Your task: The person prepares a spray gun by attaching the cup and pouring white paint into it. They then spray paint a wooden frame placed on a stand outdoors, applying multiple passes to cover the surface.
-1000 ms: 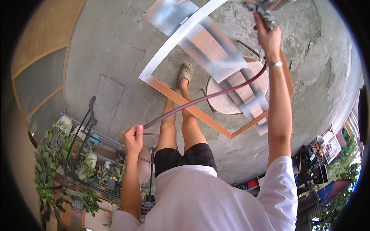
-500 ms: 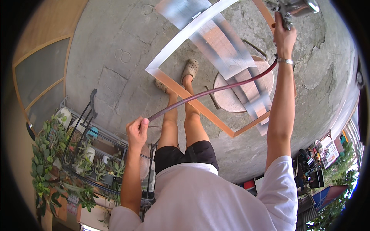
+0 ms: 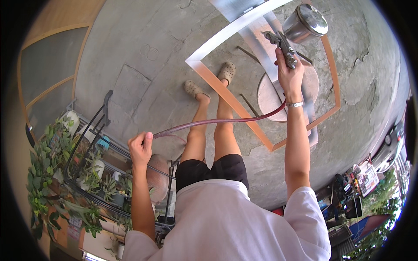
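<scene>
My right hand (image 3: 288, 71) grips a metal spray gun (image 3: 283, 45) with a silver cup (image 3: 305, 24), above a rectangular wooden frame (image 3: 230, 100). The frame's far rail (image 3: 244, 19) is white; the other visible sides are mostly bare orange wood. Paint-streaked boards (image 3: 257, 32) lie across a round stool (image 3: 272, 102) under the frame. My left hand (image 3: 141, 148) is closed round a dark red hose (image 3: 204, 122), which runs across above my legs to my right hand.
Potted plants (image 3: 48, 174) and a black metal rack (image 3: 93, 143) are at lower left, beside a wood-framed panel (image 3: 50, 65). Cluttered goods (image 3: 348, 195) and part of a car (image 3: 389, 143) show at right. I stand on cracked concrete (image 3: 113, 56) in clogs (image 3: 226, 71).
My right hand has swung the spray gun left and downward from the top right, over the frame. My left hand has shifted slightly left, still on the hose. The view has shifted somewhat.
</scene>
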Demonstrator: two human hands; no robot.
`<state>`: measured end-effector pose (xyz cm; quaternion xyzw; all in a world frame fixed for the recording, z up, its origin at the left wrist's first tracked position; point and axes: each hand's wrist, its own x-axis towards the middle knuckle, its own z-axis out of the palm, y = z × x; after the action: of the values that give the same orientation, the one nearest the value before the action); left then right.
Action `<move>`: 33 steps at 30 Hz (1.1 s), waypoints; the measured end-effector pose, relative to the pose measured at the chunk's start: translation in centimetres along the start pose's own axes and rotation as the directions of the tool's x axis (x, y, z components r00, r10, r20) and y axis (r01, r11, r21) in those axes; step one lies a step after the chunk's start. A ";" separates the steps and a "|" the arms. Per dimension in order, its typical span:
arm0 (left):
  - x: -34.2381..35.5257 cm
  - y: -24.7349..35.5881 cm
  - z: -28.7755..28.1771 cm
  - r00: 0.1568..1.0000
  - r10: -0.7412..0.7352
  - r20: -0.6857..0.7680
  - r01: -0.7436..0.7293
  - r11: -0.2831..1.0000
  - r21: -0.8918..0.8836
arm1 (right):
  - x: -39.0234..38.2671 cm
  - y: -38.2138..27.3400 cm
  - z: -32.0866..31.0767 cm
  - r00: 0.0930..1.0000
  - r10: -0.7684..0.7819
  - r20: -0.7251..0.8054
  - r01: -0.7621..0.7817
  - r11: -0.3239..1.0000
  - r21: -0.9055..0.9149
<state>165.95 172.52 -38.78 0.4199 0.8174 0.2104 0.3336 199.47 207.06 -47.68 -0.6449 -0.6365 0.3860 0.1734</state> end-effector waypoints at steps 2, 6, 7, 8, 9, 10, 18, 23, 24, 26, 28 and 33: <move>-0.8 -0.9 -0.8 1.000 -0.020 -0.001 0.020 1.000 -0.024 | -1.9 -0.4 1.1 1.000 -0.026 0.012 0.026 1.000 -0.004; -2.4 -2.9 -2.3 0.999 -0.037 -0.020 0.036 0.999 -0.029 | -5.7 -1.5 3.0 0.996 -0.019 0.086 0.019 1.000 0.001; -2.8 -3.5 -2.6 0.999 -0.024 -0.026 0.023 1.000 -0.015 | -6.6 -1.8 3.3 0.994 -0.011 0.106 0.010 1.000 0.001; -3.1 -4.0 -2.8 0.999 -0.015 -0.038 0.015 1.000 -0.001 | -7.5 -2.1 3.7 0.992 -0.002 0.128 0.002 1.000 0.001; -3.5 -4.5 -3.1 0.999 -0.006 -0.050 0.007 1.000 0.013 | -8.4 -2.4 4.2 0.989 -0.010 0.147 0.009 1.000 0.005; -3.8 -4.9 -3.4 0.999 -0.012 -0.050 0.013 1.000 0.011 | -9.3 -2.7 4.8 0.989 -0.007 0.151 0.009 1.000 -0.011; -5.4 -7.2 -5.2 0.995 -0.009 -0.103 0.011 1.000 0.026 | -15.2 -4.6 8.4 0.968 -0.042 0.247 0.036 0.999 0.029; -5.6 -7.8 -5.8 0.994 -0.004 -0.113 0.008 0.999 0.032 | -17.8 -6.4 8.6 0.928 -0.055 0.368 0.027 0.996 0.081; -5.6 -7.8 -5.9 0.993 -0.017 -0.117 0.021 0.999 0.036 | -18.1 -6.8 8.5 0.910 -0.053 0.411 0.013 0.995 0.100; -5.5 -7.6 -6.0 0.994 -0.019 -0.106 0.024 0.999 0.043 | -18.2 -7.4 8.5 0.884 -0.092 0.458 0.012 0.985 0.174; -5.3 -7.2 -5.8 0.994 -0.017 -0.104 0.022 0.999 0.047 | -17.6 -7.9 8.7 0.883 -0.141 0.448 0.077 0.984 0.157; -4.4 -5.3 -4.5 0.993 -0.010 -0.115 0.014 0.999 0.033 | -13.5 -7.7 9.0 0.936 -0.096 0.338 0.094 0.995 0.022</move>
<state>161.71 165.63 -37.40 0.4078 0.8412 0.2183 0.2801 189.16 192.77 -44.22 -0.5368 -0.6863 0.4840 0.0814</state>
